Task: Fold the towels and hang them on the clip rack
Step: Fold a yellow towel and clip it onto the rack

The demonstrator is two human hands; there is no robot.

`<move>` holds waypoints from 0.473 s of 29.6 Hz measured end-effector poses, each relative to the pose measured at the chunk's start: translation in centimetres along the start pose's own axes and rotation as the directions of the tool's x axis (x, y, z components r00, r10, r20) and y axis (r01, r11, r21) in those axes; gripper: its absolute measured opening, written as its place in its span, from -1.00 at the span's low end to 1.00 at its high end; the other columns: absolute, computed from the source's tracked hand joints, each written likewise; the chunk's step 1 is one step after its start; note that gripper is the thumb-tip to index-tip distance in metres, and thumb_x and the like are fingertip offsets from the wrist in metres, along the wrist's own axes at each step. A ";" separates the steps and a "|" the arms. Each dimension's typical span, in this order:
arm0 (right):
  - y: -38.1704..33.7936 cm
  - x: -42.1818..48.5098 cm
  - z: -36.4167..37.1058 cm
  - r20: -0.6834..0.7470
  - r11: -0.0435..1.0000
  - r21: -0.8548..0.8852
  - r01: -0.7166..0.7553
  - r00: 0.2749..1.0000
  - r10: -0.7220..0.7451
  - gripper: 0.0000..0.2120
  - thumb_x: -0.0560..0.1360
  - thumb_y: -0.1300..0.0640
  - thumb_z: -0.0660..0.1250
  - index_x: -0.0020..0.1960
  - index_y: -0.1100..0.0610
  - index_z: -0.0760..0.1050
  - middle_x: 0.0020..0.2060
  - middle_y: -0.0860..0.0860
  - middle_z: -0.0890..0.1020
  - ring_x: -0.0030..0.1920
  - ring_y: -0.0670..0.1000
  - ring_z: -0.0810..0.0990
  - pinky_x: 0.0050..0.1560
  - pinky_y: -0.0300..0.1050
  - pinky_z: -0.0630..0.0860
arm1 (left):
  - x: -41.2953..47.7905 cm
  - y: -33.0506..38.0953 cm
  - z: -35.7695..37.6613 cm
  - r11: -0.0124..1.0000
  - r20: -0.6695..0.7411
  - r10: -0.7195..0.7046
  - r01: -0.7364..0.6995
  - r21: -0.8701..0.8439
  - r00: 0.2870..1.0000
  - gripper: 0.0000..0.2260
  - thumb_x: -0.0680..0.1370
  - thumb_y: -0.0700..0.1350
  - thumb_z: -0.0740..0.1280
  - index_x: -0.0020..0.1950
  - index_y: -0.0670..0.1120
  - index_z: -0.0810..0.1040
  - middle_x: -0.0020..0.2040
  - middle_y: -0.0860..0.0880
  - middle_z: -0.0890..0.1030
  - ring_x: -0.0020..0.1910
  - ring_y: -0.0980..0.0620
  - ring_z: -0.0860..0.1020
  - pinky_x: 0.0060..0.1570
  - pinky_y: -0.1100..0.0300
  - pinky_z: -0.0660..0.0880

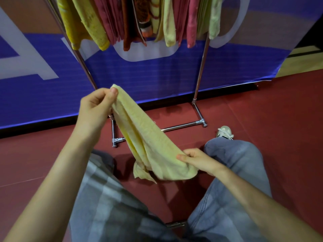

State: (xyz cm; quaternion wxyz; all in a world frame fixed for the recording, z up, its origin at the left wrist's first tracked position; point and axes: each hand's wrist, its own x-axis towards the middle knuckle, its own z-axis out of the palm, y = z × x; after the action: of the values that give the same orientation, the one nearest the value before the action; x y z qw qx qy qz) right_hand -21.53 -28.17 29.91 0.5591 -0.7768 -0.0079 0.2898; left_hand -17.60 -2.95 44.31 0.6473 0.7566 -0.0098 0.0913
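A pale yellow towel point(145, 138) stretches diagonally between my two hands, bunched lengthwise. My left hand point(95, 106) pinches its upper end at centre left. My right hand point(197, 160) grips its lower end lower down, where a loose corner droops below. The metal clip rack point(201, 70) stands just ahead, and several yellow, maroon, pink and pale green towels point(139, 20) hang from its top, which is cut off by the frame.
The rack's chrome base bars point(176, 127) lie on the red floor in front of my knees. A blue and white banner point(157, 75) stands behind the rack. My legs in grey-blue trousers and one shoe point(224, 131) fill the lower view.
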 end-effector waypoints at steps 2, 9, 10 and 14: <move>0.3 0.0 -0.7 -0.069 1.000 -0.026 -0.010 0.998 0.008 -0.64 0.49 0.11 0.29 -0.44 0.05 0.27 -0.57 -0.18 0.29 -0.54 -0.23 0.23 -0.52 -0.38 0.18 | 0.2 -0.1 -0.4 1.000 -0.019 0.004 -0.003 0.021 1.000 -0.78 0.41 0.12 0.28 -0.35 0.05 0.56 -0.26 -0.13 0.48 -0.16 -0.11 0.44 -0.07 -0.05 0.41; -1.7 -0.1 -1.9 -0.235 0.992 0.128 0.015 0.972 0.016 -0.76 0.49 0.06 0.29 -0.29 0.15 0.38 -0.39 0.04 0.35 -0.34 -0.05 0.32 -0.38 -0.24 0.24 | -1.8 -3.6 1.0 0.997 -0.112 -0.044 0.051 0.064 0.993 -0.70 0.52 -0.10 0.29 -0.40 0.11 0.59 -0.46 0.18 0.56 -0.36 0.23 0.47 -0.23 0.22 0.45; -2.4 0.0 -1.9 -0.253 0.977 0.210 0.024 0.967 0.031 -0.78 0.49 0.07 0.30 -0.25 0.19 0.43 -0.36 0.07 0.42 -0.30 -0.03 0.38 -0.34 -0.22 0.29 | -2.4 -4.3 1.6 0.997 -0.118 -0.052 0.059 0.055 0.992 -0.69 0.52 -0.13 0.29 -0.41 0.10 0.59 -0.48 0.20 0.56 -0.41 0.28 0.46 -0.28 0.29 0.45; -4.8 0.1 -1.8 -0.280 0.914 0.403 0.054 0.958 0.067 -0.76 0.48 0.10 0.30 -0.13 0.31 0.50 -0.23 0.16 0.50 -0.21 0.06 0.47 -0.20 -0.12 0.39 | -5.4 -6.0 5.2 0.998 -0.032 -0.033 0.035 0.054 0.999 -0.78 0.47 -0.19 0.33 -0.37 0.01 0.52 -0.48 0.14 0.55 -0.43 0.27 0.44 -0.36 0.44 0.37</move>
State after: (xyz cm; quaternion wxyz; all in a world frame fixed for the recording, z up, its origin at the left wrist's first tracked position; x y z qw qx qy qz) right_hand -19.16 -27.87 34.37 0.7024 -0.6774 0.1368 0.1707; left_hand -21.50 -7.70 36.91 0.6281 0.7725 0.0157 0.0921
